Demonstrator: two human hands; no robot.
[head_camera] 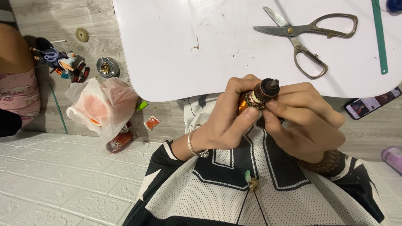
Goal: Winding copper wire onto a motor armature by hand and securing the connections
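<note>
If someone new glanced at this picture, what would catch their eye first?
First, the left hand and right hand at centre, pinching a small dark motor core. Next, the big scissors lying open on the white table, then the plastic bag on the floor at left.

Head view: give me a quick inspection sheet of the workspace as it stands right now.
Surface: white table, marked with scuffs, its near edge just beyond the hands.
Job's things: small dark cylindrical part with a metal shaft, held over the lap by both hands.
Clutter: scissors lying open and a green ruler on the table; plastic bag, wrappers, round metal piece and a small figure on the floor.
Grippers: left hand and right hand both pinch the part.
Cables: nothing seen.
Surroundings: phone on the floor at right; another person's leg at far left.
</note>
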